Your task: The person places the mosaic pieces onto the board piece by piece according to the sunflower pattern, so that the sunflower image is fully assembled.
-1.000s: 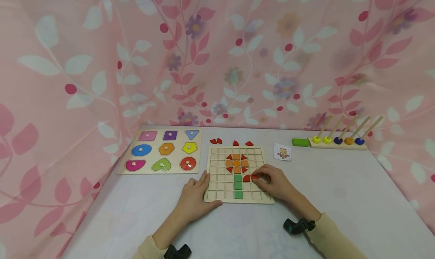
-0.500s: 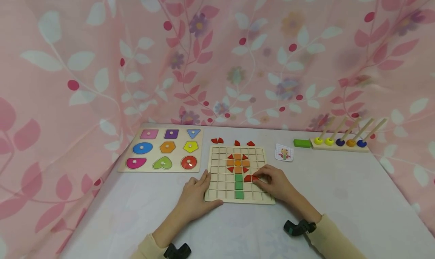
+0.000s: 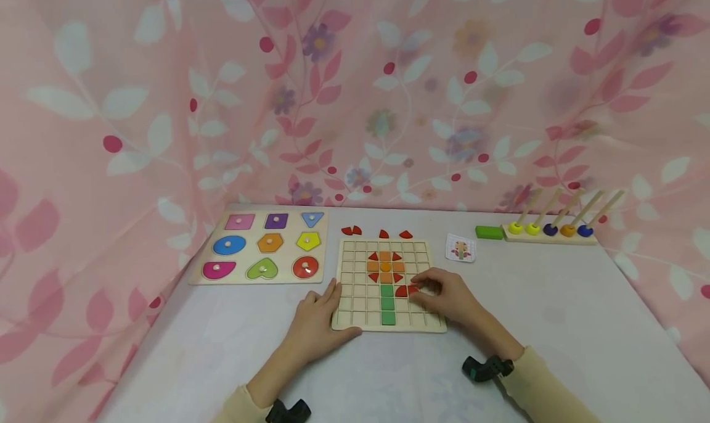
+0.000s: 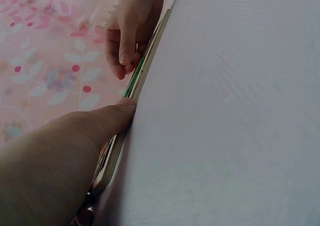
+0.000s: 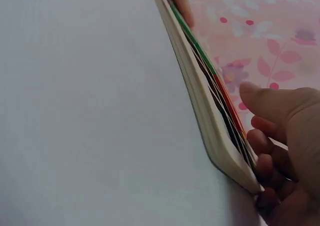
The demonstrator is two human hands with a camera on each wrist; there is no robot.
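Observation:
A square wooden grid board [image 3: 355, 317] lies on the table. It bears an orange flower with red triangles around it and a stem of green squares [image 3: 387, 304]. My left hand [image 3: 313, 324] steadies the near left corner, its fingers straight along the left edge and its thumb [image 4: 107, 118] on the front edge. Right of the stem lies a red quarter-circle piece [image 3: 401, 291]. Beside that piece, the thumb and index fingertip of my right hand [image 3: 449, 296] pinch a second red piece [image 3: 412, 289] low over the grid.
Several red pieces [image 3: 384, 234] lie behind the board. A small pattern card [image 3: 461, 248] lies to its right. At the left is a shape puzzle [image 3: 252, 256] with knobbed pieces. A green block [image 3: 489, 232] and a peg stand [image 3: 554, 238] with coloured beads are at the back right.
The right fingertips and their red piece have shifted slightly left, closer to the neighbouring red piece. The left hand keeps its place at the board's corner.

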